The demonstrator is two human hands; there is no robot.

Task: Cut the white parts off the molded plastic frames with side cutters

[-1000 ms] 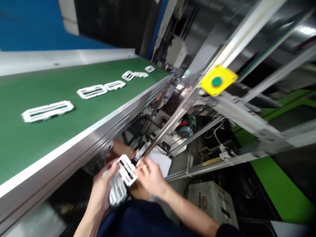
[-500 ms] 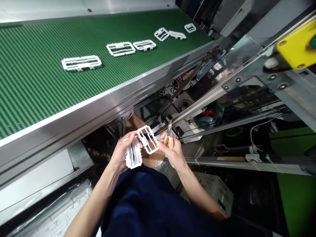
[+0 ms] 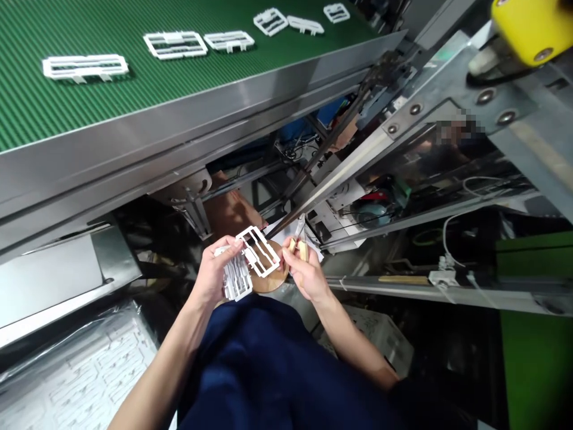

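We find the light mixed: it seems to fall from above, brightening the belt (image 3: 152, 83) and glinting off its rail (image 3: 201, 119) and the film (image 3: 131, 313) at lower left. The white frames (image 3: 85, 72) throw small shadows. Below, we lose detail in gloom. The centre looks fairly crisp, the edges stretched and soft; blocky pixels mask one patch at upper right.

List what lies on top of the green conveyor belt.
Six white slotted plastic frames lie on the green conveyor belt in view. The belt beneath their bars is hidden.
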